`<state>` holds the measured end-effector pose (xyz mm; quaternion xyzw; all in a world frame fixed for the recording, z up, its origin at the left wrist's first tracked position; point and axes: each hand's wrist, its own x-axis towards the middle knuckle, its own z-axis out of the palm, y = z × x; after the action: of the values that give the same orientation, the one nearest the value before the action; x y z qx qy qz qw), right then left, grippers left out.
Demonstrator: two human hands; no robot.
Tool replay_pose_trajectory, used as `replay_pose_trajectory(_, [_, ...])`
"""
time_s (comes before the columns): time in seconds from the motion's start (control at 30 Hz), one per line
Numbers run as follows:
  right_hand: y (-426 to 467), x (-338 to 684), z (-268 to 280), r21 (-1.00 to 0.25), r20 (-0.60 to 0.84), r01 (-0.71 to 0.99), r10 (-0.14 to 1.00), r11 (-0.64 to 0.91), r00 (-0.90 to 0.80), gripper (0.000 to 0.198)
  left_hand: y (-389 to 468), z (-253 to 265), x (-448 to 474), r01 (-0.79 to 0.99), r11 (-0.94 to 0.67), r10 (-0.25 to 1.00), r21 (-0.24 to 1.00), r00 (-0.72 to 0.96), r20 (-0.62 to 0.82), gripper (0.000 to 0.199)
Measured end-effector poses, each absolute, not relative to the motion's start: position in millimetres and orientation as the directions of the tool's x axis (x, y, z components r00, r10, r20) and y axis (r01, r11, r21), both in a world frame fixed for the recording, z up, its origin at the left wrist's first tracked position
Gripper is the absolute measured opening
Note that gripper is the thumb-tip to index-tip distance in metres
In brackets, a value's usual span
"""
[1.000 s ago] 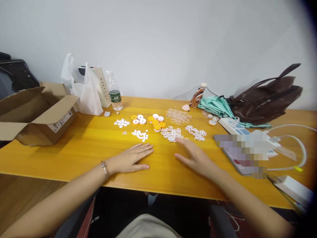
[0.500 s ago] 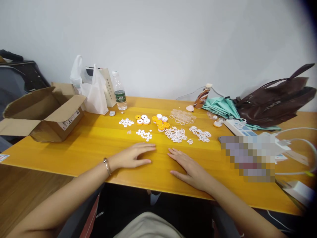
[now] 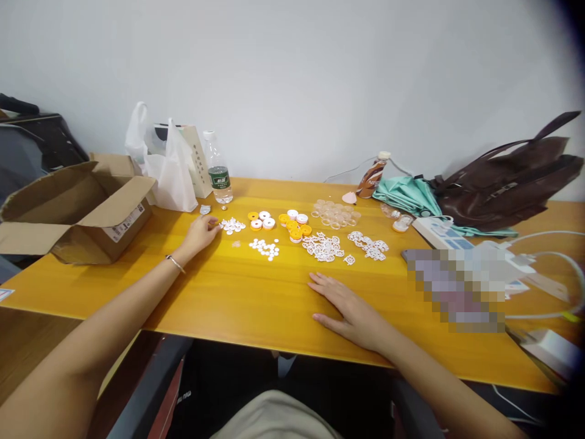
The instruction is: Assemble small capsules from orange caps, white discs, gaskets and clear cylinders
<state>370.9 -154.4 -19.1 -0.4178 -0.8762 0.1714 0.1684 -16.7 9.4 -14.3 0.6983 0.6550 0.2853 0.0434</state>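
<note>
My left hand (image 3: pixel 201 233) is at the left edge of a small pile of white round pieces (image 3: pixel 233 226). Its fingers are bent and drawn together toward the pile; whatever may be between the fingertips is too small to make out. My right hand (image 3: pixel 340 308) lies flat on the table, fingers stretched, holding nothing. Ahead of it are white openwork pieces (image 3: pixel 322 247) in a heap, with a second group of them (image 3: pixel 368 245) to the right. Small white discs (image 3: pixel 265 249) lie in the middle. Behind them stand white and orange round cases (image 3: pixel 261 221) and more such cases (image 3: pixel 295 226).
Clear round covers (image 3: pixel 335 214) lie behind the openwork pieces. At left are a cardboard box (image 3: pixel 114 213), a white plastic bag (image 3: pixel 171 177) and a water bottle (image 3: pixel 220 174). A drink bottle (image 3: pixel 372 177), brown bag (image 3: pixel 507 180), power strip (image 3: pixel 441 235) and cables occupy the right.
My left hand has moved left and away from me, from the table's middle to the white round pieces, and its fingers have drawn in. My right hand has stayed in place.
</note>
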Motion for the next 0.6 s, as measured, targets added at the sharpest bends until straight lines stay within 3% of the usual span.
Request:
replay_pose_trajectory(0.17, [-155,372,-19,-0.438,0.165,0.666,0.782,0.604,-0.601,0.053,11,-13,-11,0.904,-0.111,0.940,0.413,-0.039,0.339,0.020])
replay_pose_trajectory(0.6, [-156,370,-16,-0.434,0.164,0.671,0.785,0.601,-0.597,0.052,2,-6,-4,0.899,-0.145,0.908,0.413,-0.044,0.416,0.020])
